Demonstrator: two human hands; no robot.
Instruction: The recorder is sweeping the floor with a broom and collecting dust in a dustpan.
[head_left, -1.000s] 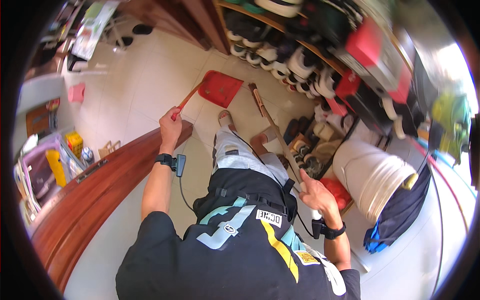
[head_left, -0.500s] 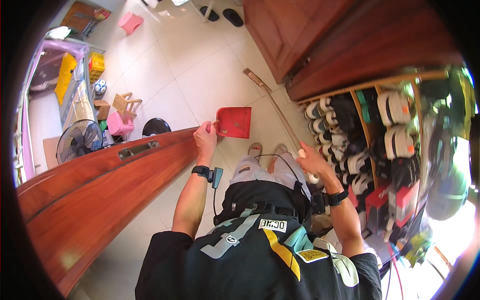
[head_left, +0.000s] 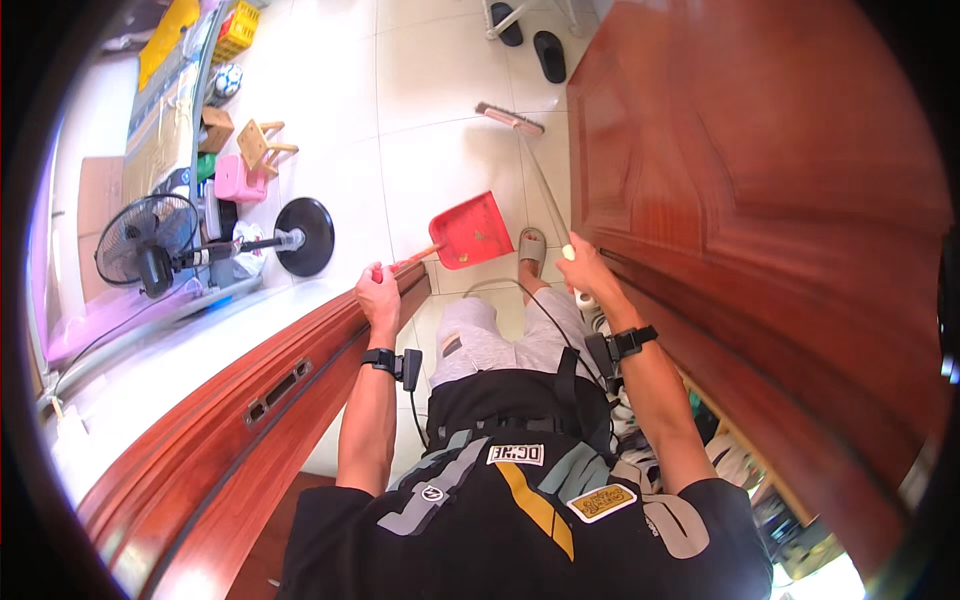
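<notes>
Your left hand [head_left: 378, 296] has its fingers clamped on the handle of the red dustpan [head_left: 470, 232], just left of your sandalled foot [head_left: 532, 245], and your right hand's [head_left: 588, 270] grip the broom [head_left: 512, 119], so best keep the pan level and the broom clear of the wooden door [head_left: 700, 130].

The head-worn fisheye looks down at the floor [head_left: 430, 160].

Broom head [head_left: 510, 118] now crosswise to handle [head_left: 545, 185]; shoe rack [head_left: 757, 458] mostly hidden, prob. behind R door [head_left: 760, 170].
</notes>
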